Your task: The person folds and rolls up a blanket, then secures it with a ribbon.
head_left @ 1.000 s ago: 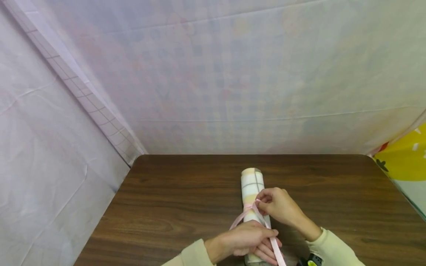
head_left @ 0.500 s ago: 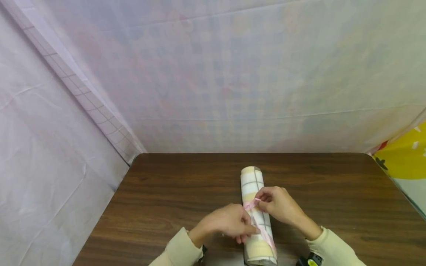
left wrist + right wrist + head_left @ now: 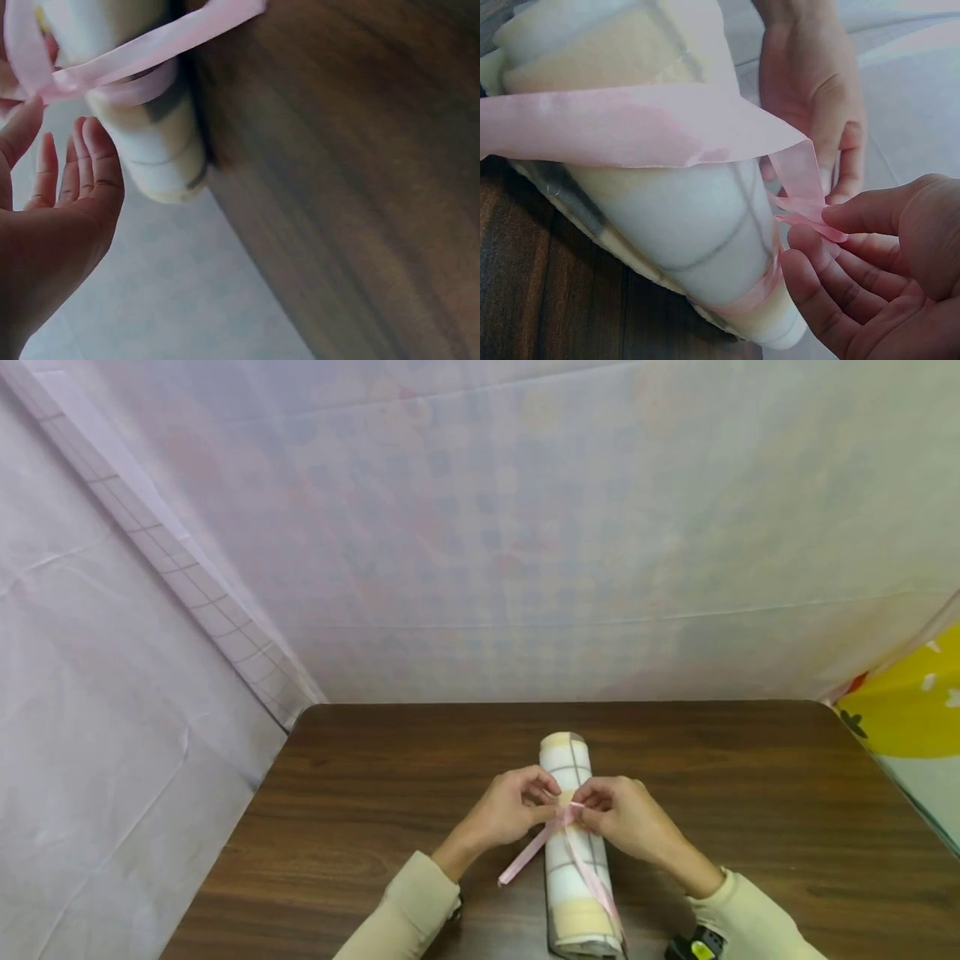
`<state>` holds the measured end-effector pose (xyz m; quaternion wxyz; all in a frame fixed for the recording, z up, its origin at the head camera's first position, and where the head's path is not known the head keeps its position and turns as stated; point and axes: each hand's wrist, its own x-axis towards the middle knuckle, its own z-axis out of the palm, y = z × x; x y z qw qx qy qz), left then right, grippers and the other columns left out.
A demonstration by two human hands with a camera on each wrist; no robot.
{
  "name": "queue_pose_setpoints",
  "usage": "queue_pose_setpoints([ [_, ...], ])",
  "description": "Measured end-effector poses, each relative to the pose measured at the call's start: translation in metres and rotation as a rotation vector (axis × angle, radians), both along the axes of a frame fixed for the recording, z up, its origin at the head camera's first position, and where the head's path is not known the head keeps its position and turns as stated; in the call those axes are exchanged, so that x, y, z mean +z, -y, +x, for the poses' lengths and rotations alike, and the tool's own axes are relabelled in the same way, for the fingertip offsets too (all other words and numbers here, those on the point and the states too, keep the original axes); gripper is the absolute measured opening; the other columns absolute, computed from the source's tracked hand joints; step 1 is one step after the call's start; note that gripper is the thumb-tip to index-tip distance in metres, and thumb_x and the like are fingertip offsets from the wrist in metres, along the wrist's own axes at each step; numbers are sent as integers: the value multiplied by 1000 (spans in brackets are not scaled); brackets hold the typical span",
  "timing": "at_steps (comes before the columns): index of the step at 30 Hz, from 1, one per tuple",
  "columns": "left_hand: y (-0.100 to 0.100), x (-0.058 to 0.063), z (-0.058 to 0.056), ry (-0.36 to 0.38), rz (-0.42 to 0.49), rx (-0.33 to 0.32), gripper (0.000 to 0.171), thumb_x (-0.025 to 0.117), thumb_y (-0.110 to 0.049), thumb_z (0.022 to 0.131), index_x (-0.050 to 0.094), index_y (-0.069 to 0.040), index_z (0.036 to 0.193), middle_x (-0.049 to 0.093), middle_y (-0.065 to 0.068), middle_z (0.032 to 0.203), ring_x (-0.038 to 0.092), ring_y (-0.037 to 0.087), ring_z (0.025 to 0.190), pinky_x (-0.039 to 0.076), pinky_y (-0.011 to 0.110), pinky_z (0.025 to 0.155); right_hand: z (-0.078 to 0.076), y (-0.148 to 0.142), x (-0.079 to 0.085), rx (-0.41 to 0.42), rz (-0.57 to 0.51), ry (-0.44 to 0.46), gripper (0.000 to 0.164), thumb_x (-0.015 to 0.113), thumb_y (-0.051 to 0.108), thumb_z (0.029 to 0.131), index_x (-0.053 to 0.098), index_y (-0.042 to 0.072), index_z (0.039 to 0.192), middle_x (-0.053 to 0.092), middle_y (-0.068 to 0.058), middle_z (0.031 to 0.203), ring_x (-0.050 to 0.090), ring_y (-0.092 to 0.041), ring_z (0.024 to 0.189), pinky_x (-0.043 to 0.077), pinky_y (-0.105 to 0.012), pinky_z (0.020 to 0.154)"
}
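Observation:
A rolled white-and-yellow cloth (image 3: 573,877) with grey grid lines lies lengthwise on the table. Pink ribbon (image 3: 652,127) circles its middle; one tail runs down the roll toward the near end, a shorter one sticks out to the left. My right hand (image 3: 630,822) pinches the ribbon at the crossing between thumb and fingers, as the right wrist view shows. From the left side, my left hand (image 3: 510,810) reaches in with its thumb tip at the ribbon crossing. Its fingers (image 3: 90,161) are extended and apart from the thumb in the left wrist view.
The dark wood-grain table (image 3: 375,793) extends to both sides of the roll. A pale patterned cloth (image 3: 480,568) hangs behind its far edge, and a white sheet (image 3: 112,735) hangs on the left. Yellow printed fabric (image 3: 907,710) shows at the right.
My left hand has moved from the near part of the roll up to the ribbon crossing, leaving the long tail lying on the roll. My right hand keeps its pinch in nearly the same place.

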<state>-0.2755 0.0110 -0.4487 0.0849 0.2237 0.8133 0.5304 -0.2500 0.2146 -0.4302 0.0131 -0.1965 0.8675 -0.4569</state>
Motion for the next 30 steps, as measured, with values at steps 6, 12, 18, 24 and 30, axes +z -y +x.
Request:
queue_pose_setpoints([
  [6,-4,-9,-2,-3,30,-53,18,77,-13,86,69,-8,101,72,-1,88,64,3,78,53,20,69,-1,0,1,4,-8,10,3,72,5,88,70,4,86,70,-2,76,64,-6,65,55,-23,55],
  [12,-11,-13,0,-65,83,-98,28,73,-4,85,66,-6,112,73,5,99,65,4,84,55,21,74,-4,3,0,0,-3,0,2,72,2,87,70,2,87,69,-2,73,63,-7,63,54,-25,54],
  [18,-18,-19,4,-121,93,-42,37,68,4,83,65,-9,117,74,7,102,63,2,77,54,19,72,-1,7,0,-50,54,-92,6,73,1,84,72,6,87,70,2,77,62,-4,68,53,-22,61],
  [24,-18,-22,5,-141,98,-1,19,67,-4,90,68,-10,108,74,3,91,59,-1,69,52,18,63,10,7,-3,-96,48,-145,12,78,4,82,69,9,88,69,4,77,61,-3,66,51,-22,59],
  [30,-15,-24,5,-134,99,7,9,66,-6,92,74,-8,95,71,0,84,57,-1,68,51,18,60,15,7,-11,-96,115,-134,11,77,6,82,68,12,86,61,9,71,52,1,63,47,-21,58],
])
